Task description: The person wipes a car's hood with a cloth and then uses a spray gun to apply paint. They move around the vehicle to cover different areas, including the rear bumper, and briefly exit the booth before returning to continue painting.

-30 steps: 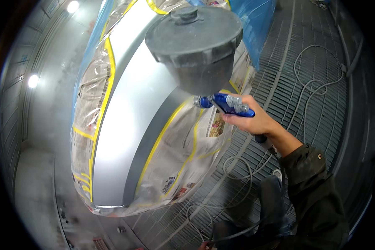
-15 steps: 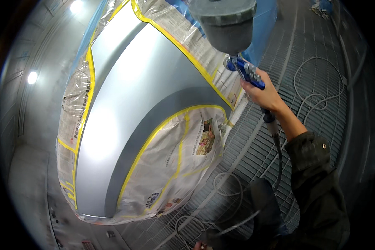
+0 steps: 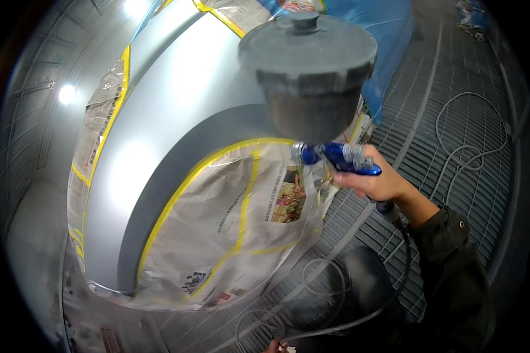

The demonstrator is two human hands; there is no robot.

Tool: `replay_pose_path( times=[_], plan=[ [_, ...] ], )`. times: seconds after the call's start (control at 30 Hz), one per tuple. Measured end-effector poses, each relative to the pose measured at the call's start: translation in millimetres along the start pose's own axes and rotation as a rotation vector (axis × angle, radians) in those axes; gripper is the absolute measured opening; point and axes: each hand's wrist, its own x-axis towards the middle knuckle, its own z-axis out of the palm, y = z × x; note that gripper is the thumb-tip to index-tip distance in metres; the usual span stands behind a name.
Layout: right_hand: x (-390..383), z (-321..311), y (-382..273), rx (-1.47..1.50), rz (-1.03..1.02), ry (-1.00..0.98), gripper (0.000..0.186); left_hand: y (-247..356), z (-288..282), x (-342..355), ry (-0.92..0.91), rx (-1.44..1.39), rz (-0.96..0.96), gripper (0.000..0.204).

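My right hand (image 3: 374,182) is wrapped round the handle of a blue spray gun (image 3: 344,157). A large dark grey paint cup (image 3: 309,59) with a lid stands on top of the gun. The gun's nozzle points left, toward a silver car fender (image 3: 159,112) with a darker grey wheel-arch band (image 3: 200,135). The cup hides part of the panel. Low at the picture's edge, my left hand (image 3: 273,346) shows only in part, its fingers closed on the grey air hose (image 3: 335,328) that runs to the gun.
Newspaper sheets (image 3: 218,206) edged with yellow tape (image 3: 176,197) cover the wheel opening and the panel's borders. Blue plastic film (image 3: 388,35) hangs behind. Loops of hose (image 3: 439,126) lie on the grated floor (image 3: 418,147). A lamp (image 3: 67,93) shines at left.
The spray gun and my right hand have come lower and nearer, over the wheel-arch area. The view has shifted too, and my left hand stays at the lower edge.
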Motion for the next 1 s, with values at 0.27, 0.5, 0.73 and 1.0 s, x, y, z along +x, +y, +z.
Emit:
replay_pose_path(
  times=[0.27, 0.5, 0.73, 1.0],
  plan=[
    [1.0, -66.2, 47.8, 0.065, -0.001, 0.419, 0.013, -42.2, -0.7, 30.2, 0.169, -0.294, -0.027, 0.031],
    [-21.6, -50.9, 72.0, 0.443, -0.095, 0.530, 0.029, 27.0, -38.0, -7.5, 0.601, 0.204, 0.292, 0.033],
    [-34.1, -29.3, 129.2, 0.746, -0.028, 0.227, 0.019, 30.6, -39.4, -27.1, 0.589, 0.346, 0.317, 0.036],
    [-41.2, -51.0, 204.4, 0.670, 0.148, 0.544, 0.016, 28.0, -36.3, -27.8, 0.612, 0.297, 0.303, 0.040]
  ],
)
